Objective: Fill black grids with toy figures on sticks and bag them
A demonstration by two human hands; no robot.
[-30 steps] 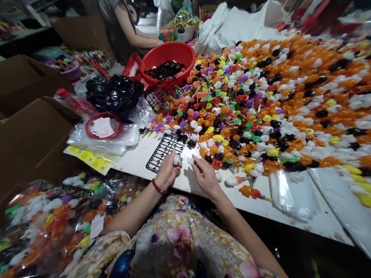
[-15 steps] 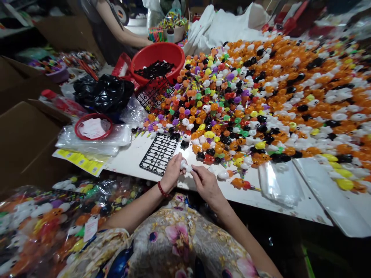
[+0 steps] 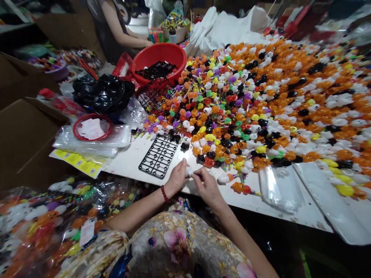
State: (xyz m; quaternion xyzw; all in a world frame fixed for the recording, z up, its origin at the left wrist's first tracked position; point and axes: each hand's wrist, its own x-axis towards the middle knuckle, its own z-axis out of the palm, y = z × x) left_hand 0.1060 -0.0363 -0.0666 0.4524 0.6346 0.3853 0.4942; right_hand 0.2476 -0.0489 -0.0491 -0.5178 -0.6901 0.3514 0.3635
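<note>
A small white plastic figure (image 3: 189,171) is between my two hands, just over the front edge of the white table (image 3: 121,164). My left hand (image 3: 177,177) is closed around it, thumb up, with a red bead bracelet at the wrist. The fingertips of my right hand (image 3: 206,184) pinch at the figure's right side; what exactly they grip is too small to make out. A black plastic grid (image 3: 158,157) lies flat to the left of my hands. Right of them rest a white figure piece (image 3: 223,178) and an orange pumpkin piece (image 3: 238,187).
A large heap of orange, white, black and yellow figures (image 3: 278,100) covers the table's right side. Clear bags (image 3: 279,189) lie at the front right. A red basin (image 3: 159,52), black bag (image 3: 106,94) and small red basket (image 3: 92,127) stand left. Another person's arm (image 3: 116,27) is behind.
Both hands have shifted slightly, still together around the white figure, which is now more covered by the fingers. The whole view has moved a little.
</note>
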